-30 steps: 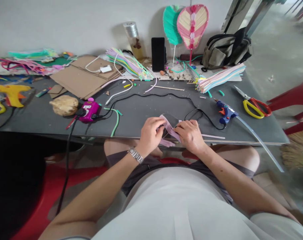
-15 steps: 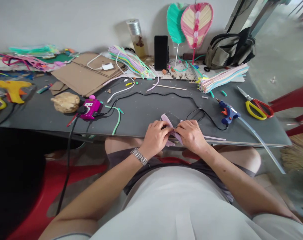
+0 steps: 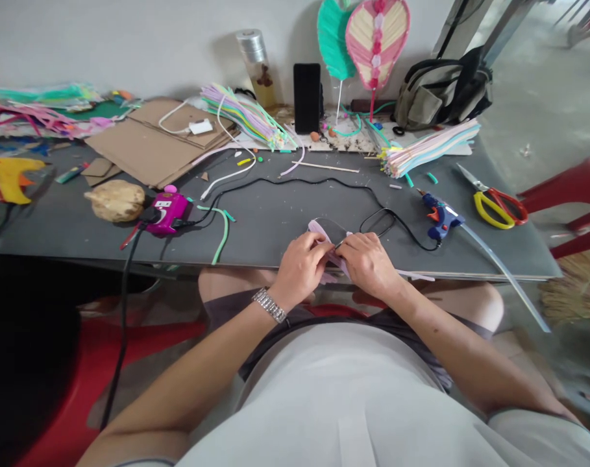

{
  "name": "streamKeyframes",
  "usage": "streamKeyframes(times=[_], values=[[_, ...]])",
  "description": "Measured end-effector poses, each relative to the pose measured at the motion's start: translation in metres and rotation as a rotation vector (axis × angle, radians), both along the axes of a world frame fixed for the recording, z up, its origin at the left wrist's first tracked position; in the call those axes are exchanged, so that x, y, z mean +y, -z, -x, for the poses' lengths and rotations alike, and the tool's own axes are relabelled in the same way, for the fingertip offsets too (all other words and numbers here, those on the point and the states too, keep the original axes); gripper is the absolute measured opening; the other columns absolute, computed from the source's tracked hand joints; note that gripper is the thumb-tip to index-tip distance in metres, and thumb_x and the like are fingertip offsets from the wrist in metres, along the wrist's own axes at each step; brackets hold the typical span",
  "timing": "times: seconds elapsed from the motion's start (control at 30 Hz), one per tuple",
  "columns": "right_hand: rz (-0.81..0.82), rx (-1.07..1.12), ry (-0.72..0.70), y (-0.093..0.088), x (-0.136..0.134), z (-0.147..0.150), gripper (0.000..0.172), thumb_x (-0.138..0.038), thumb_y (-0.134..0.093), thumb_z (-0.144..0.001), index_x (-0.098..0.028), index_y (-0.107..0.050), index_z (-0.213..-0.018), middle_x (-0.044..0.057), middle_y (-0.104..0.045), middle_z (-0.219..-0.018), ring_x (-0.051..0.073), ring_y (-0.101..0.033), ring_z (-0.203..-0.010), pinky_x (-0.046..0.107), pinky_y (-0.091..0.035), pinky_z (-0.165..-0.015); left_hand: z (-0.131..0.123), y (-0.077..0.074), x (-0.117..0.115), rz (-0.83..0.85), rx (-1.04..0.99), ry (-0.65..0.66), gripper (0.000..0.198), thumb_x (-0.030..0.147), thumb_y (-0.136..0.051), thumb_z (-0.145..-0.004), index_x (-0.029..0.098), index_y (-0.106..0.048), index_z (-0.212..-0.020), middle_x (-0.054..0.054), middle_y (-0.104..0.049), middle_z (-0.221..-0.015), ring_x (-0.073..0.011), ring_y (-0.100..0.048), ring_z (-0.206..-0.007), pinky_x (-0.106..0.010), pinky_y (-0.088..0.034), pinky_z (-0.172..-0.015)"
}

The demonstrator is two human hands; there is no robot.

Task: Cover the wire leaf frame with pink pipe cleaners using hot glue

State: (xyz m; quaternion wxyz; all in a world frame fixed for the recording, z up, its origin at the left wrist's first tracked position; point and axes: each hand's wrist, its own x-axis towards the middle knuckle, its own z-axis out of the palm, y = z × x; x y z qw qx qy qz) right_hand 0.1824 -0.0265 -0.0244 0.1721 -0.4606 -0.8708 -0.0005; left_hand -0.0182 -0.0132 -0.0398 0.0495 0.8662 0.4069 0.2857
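Note:
At the table's front edge, my left hand (image 3: 300, 264) pinches a strip of lilac pipe cleaners (image 3: 319, 229) laid side by side. Its fingers are closed around the strip's middle. My right hand (image 3: 367, 261) meets it there, thumb and fingertips closed on the same strip. A thin wire loop (image 3: 330, 219) arches out beyond the fingers; how it joins the strip is hidden. From under my right hand a loose lilac stem (image 3: 416, 275) sticks out to the right. The fingertips hide the exact point of contact.
A blue glue gun (image 3: 443, 219) with a long glue stick and scissors (image 3: 494, 202) lie at right. Bundled pipe cleaners (image 3: 428, 148) lie behind them. A magenta socket block (image 3: 167, 213) sits left; its black cable (image 3: 299, 181) crosses the table. A phone (image 3: 307, 97) stands at the back.
The head view has turned slightly, so the table items sit a little further left. Both hands keep their pinch on the lilac strip, with only slight finger movement.

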Motion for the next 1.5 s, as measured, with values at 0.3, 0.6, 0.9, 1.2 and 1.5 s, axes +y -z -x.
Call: streamKeyframes(times=[0.3,0.6,0.9,1.2,1.5], values=[[0.07,-0.009,0.035,-0.007,-0.012,0.001,0.018,-0.033,-0.07,-0.095,-0.017,-0.073,-0.103,0.009,-0.068,-0.102,0.026,-0.055,-0.098,0.038,-0.031,-0.084,0.018,-0.026,-0.002,0.123,-0.4,-0.13,0.017,0.011,-0.063,-0.092,0.019,-0.076,-0.1,-0.005,-0.069,-0.094,-0.0146,-0.065,-0.079,-0.028,-0.054,-0.074],[0.124,-0.008,0.046,-0.007,-0.009,0.001,0.016,-0.028,-0.071,-0.093,-0.017,-0.072,-0.105,0.009,-0.067,-0.102,0.026,-0.057,-0.1,0.037,-0.031,-0.083,0.033,-0.051,-0.013,0.6,-0.599,-0.25,0.011,0.029,-0.074,-0.083,0.018,-0.076,-0.083,0.0,-0.073,-0.07,-0.0108,-0.056,-0.053,-0.022,-0.045,-0.053],[0.153,-0.058,0.073,-0.014,-0.012,0.004,0.015,-0.026,-0.068,-0.091,-0.018,-0.072,-0.103,0.01,-0.068,-0.105,0.027,-0.055,-0.101,0.037,-0.03,-0.084,0.038,-0.049,-0.006,0.516,-0.366,-0.289,0.038,0.036,-0.055,-0.098,0.02,-0.058,-0.064,0.001,-0.06,-0.058,-0.0124,-0.053,-0.056,-0.025,-0.044,-0.061],[0.091,-0.003,0.09,-0.007,-0.017,0.005,0.022,-0.012,-0.059,-0.086,-0.018,-0.072,-0.102,0.01,-0.067,-0.101,0.026,-0.054,-0.096,0.037,-0.031,-0.082,0.014,-0.045,0.071,1.055,-0.628,-0.34,0.009,0.022,-0.077,-0.082,0.013,-0.076,-0.082,-0.006,-0.073,-0.072,-0.0124,-0.066,-0.06,-0.023,-0.054,-0.057],[0.027,0.155,0.1,0.01,-0.027,0.002,0.026,-0.012,-0.059,-0.09,-0.019,-0.071,-0.111,0.008,-0.069,-0.104,0.023,-0.056,-0.096,0.037,-0.034,-0.084,0.01,-0.037,0.042,1.331,-0.865,-0.188,0.026,0.035,-0.085,-0.077,0.014,-0.078,-0.089,-0.011,-0.079,-0.086,-0.0184,-0.075,-0.075,-0.031,-0.062,-0.071]])
